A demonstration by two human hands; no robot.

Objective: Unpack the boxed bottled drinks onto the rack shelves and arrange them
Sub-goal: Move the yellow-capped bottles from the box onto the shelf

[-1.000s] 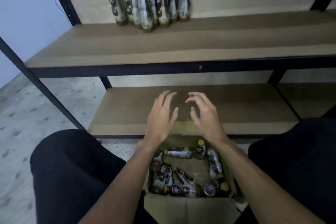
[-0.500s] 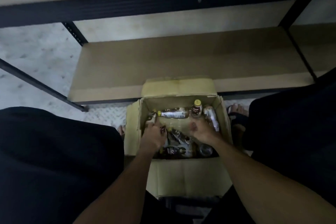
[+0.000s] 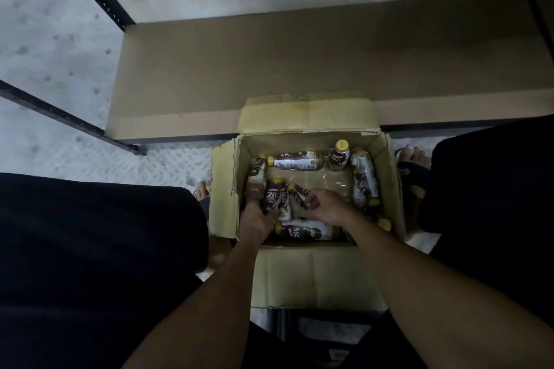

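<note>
while both reach into the cardboard box point(image 3: 389, 177), the left hand point(image 3: 257, 219) grips a yellow-capped bottle point(image 3: 274, 196) low down, fingertips hidden. the right hand point(image 3: 326, 207) pinches a second bottle point(image 3: 297, 195) just beside, mostly covered. more bottles lie around both grips. beyond: brown rack shelf point(image 3: 269, 54), pale speckled floor point(image 3: 45, 39), dim.

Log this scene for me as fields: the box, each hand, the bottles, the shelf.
box: open, in front of shelf
left hand: in box, grips bottle
right hand: in box, grips second bottle
upright bottle: by far wall of box
other bottles: lying along the box walls
</note>
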